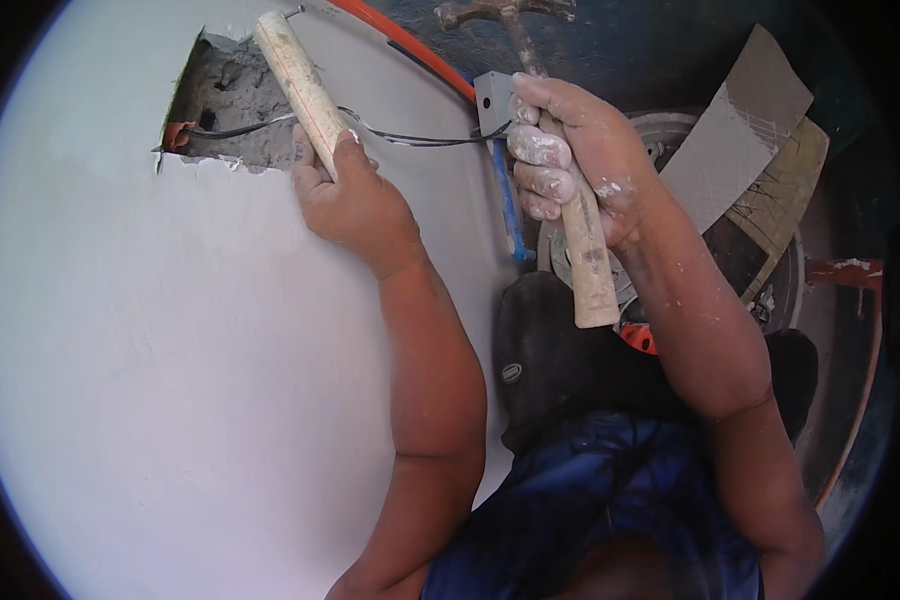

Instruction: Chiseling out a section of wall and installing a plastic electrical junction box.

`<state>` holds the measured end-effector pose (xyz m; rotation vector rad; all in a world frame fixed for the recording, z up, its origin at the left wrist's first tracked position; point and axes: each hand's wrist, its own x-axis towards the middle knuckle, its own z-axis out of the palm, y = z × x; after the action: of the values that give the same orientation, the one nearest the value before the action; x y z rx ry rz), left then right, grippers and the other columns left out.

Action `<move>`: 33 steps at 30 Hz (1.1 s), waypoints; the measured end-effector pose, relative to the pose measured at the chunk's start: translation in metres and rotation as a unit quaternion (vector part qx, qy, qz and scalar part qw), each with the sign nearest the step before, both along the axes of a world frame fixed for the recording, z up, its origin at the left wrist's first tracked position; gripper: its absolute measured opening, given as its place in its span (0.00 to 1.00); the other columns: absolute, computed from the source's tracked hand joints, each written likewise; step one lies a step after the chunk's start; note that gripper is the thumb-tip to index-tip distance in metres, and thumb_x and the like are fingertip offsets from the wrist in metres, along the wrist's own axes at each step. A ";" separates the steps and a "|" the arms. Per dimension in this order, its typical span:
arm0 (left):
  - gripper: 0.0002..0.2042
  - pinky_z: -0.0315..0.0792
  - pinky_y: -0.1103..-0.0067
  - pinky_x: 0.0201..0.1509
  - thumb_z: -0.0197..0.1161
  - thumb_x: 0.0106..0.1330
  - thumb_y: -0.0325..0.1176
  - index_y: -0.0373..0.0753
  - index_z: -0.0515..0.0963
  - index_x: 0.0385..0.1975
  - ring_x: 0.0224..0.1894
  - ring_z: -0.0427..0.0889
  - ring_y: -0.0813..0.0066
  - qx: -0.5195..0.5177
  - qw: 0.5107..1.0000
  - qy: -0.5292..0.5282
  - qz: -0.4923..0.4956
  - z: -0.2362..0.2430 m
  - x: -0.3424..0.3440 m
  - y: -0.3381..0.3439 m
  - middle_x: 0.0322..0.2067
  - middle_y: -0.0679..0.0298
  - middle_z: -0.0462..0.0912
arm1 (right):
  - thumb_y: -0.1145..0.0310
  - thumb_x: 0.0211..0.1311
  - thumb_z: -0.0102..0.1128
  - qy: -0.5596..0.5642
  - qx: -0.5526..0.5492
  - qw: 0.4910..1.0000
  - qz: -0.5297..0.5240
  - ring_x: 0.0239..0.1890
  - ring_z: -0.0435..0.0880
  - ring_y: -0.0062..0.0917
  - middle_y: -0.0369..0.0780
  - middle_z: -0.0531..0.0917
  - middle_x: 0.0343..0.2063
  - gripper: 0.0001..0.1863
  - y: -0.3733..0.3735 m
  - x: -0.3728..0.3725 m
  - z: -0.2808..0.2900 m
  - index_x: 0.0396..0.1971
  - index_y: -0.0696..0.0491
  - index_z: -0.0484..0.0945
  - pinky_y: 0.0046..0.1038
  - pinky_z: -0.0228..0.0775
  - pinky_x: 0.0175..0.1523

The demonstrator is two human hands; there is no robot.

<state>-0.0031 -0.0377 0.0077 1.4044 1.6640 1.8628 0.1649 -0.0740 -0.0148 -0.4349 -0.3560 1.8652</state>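
My left hand [350, 195] is closed around a pale, stained rod [298, 80] with a thin red line along it. A small metal tip sticks out of the rod's upper end, beside a square, rough-edged hole [232, 100] in the white wall. In my right hand [580, 150], smeared with white, is a hammer [592, 270], gripped by its pale handle with the head up at the top edge. Black wires [410, 140] run from an orange conduit end [178, 135] in the hole, behind the rod, to a grey metal box [494, 98] beside my right fingers.
White wall [170, 350] fills the left side. An orange bar [410, 45] slants along its upper edge, and a blue bar [510, 205] hangs below the box. Grey and tan board pieces [740, 125] lean over a round container [795, 290] on the right. A reddish metal frame [850, 272] stands beyond.
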 end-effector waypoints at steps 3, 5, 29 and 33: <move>0.19 0.59 0.86 0.23 0.57 0.66 0.30 0.29 0.72 0.55 0.25 0.71 0.84 0.022 1.000 -0.012 0.006 -0.001 0.002 0.005 0.33 0.64 0.78 | 0.57 0.67 0.55 0.031 -0.026 0.999 0.029 0.10 0.68 0.17 0.28 0.68 0.12 0.13 -0.017 0.001 -0.013 0.27 0.48 0.68 0.24 0.64 0.19; 0.21 0.68 0.84 0.30 0.57 0.66 0.30 0.26 0.70 0.57 0.27 0.71 0.81 0.047 0.995 -0.090 -0.018 -0.002 0.005 0.010 0.38 0.61 0.77 | 0.57 0.67 0.55 0.038 -0.048 0.998 0.027 0.09 0.67 0.18 0.28 0.68 0.11 0.13 -0.022 0.001 -0.015 0.26 0.48 0.68 0.24 0.64 0.19; 0.17 0.67 0.85 0.24 0.62 0.67 0.33 0.27 0.75 0.49 0.22 0.74 0.83 -0.336 0.904 -0.214 -0.156 -0.136 0.020 -0.093 0.29 0.64 0.80 | 0.63 0.62 0.62 -0.224 -0.064 0.972 -0.032 0.09 0.66 0.16 0.31 0.69 0.12 0.11 -0.066 0.035 -0.048 0.29 0.53 0.72 0.20 0.59 0.14; 0.17 0.68 0.86 0.25 0.63 0.66 0.33 0.27 0.75 0.49 0.24 0.74 0.84 -0.348 0.901 -0.181 -0.186 -0.139 0.024 -0.100 0.31 0.63 0.81 | 0.62 0.63 0.62 -0.228 -0.094 0.967 -0.064 0.09 0.66 0.16 0.31 0.68 0.12 0.11 -0.062 0.044 -0.046 0.30 0.52 0.72 0.20 0.58 0.14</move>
<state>0.0206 -0.1377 -0.1310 0.9119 1.5054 1.0608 0.2088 -0.1360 -0.0609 -1.0024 -0.4461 1.6666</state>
